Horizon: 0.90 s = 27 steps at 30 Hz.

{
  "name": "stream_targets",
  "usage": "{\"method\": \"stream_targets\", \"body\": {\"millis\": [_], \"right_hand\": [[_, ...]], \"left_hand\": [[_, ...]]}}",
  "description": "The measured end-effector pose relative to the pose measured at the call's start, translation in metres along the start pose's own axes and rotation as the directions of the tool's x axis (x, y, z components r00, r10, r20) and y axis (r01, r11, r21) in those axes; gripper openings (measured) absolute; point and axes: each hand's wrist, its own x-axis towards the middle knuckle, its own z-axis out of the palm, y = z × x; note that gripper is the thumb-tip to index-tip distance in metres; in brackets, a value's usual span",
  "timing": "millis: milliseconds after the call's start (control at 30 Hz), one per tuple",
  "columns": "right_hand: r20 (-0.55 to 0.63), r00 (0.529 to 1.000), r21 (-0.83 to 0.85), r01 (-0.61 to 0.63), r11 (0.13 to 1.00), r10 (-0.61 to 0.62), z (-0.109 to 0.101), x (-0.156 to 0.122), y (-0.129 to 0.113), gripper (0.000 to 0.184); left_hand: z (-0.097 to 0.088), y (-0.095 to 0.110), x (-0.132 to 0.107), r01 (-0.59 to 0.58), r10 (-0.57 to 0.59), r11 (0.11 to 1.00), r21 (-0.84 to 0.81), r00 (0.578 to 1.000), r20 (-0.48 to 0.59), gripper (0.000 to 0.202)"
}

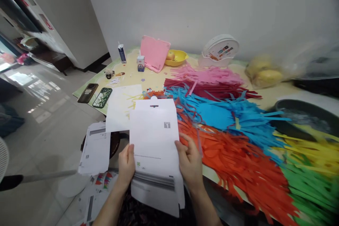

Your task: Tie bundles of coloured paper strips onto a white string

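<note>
I hold a white paper packet with a hang-hole at its top and a grey square marked 1, upright in front of me at the table's near edge. My left hand grips its lower left edge, thumb on the front. On the lower right edge sits my right hand, fingers curled round it. More white sheets fan out below the packet. Just right of my right hand lie orange paper strips.
Piles of cut strips cover the table: pink, dark red, blue, yellow, green. Two phones lie at the left edge. At the back stand a milk carton, pink board, yellow bowl. A dark pot sits right. White sheets rest on a stool.
</note>
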Motion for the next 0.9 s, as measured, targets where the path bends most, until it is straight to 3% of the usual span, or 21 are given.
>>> {"method": "stream_targets", "body": {"millis": [133,233,333,433,600,767,900], "right_hand": [[0.002,1.0,-0.009,0.01,1.0,-0.01,-0.003,-0.008,0.014,0.047],[0.068,0.997,0.037,0.039,0.999,-0.041,-0.003,-0.006,0.011,0.045],[-0.061,0.991,0.158,0.126,0.979,-0.118,0.003,0.0,0.0,0.051],[-0.168,0.982,0.197,0.124,0.973,-0.091,0.008,0.003,-0.007,0.049],[-0.115,0.989,0.272,0.125,0.954,-0.097,0.008,-0.004,-0.009,0.047],[-0.285,0.953,0.311,0.198,0.929,-0.108,0.001,-0.005,-0.011,0.04],[-0.239,0.965,0.28,0.172,0.945,-0.105,-0.002,-0.004,-0.008,0.037]], "left_hand": [[-0.014,0.013,0.01,0.056,-0.05,0.985,-0.165,0.998,0.041,0.041],[-0.018,0.026,0.012,0.116,-0.098,0.949,-0.293,0.992,0.074,0.055],[-0.01,0.033,0.005,0.035,-0.012,0.959,-0.28,0.996,0.084,0.05],[0.002,0.036,0.0,-0.037,0.063,0.958,-0.285,0.995,0.083,0.045],[0.004,0.049,0.01,0.022,-0.021,0.883,-0.47,1.0,0.008,0.034],[0.005,0.061,0.012,0.11,-0.058,0.83,-0.547,0.992,0.112,0.032],[0.009,0.064,0.012,0.099,-0.067,0.803,-0.588,0.995,0.075,0.032]]}}
